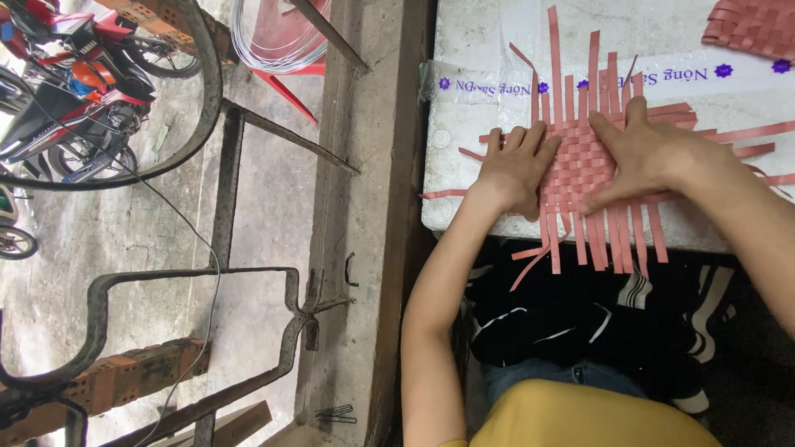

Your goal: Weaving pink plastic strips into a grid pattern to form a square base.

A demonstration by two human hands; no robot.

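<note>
A flat woven mat of pink plastic strips (580,165) lies on a white table top (472,50), with loose strip ends sticking out on all sides and hanging over the near edge. My left hand (515,165) rests flat on the mat's left part, fingers spread. My right hand (642,153) presses flat on the right part of the weave, fingers pointing left across the strips. Neither hand grips anything.
A second pink woven piece (754,25) lies at the table's far right corner. Left of the table stands a concrete ledge (364,248), then a curved metal gate frame (166,281), a red plastic chair (286,50) and parked motorbikes (74,74). Dark clothing (580,323) lies under the table.
</note>
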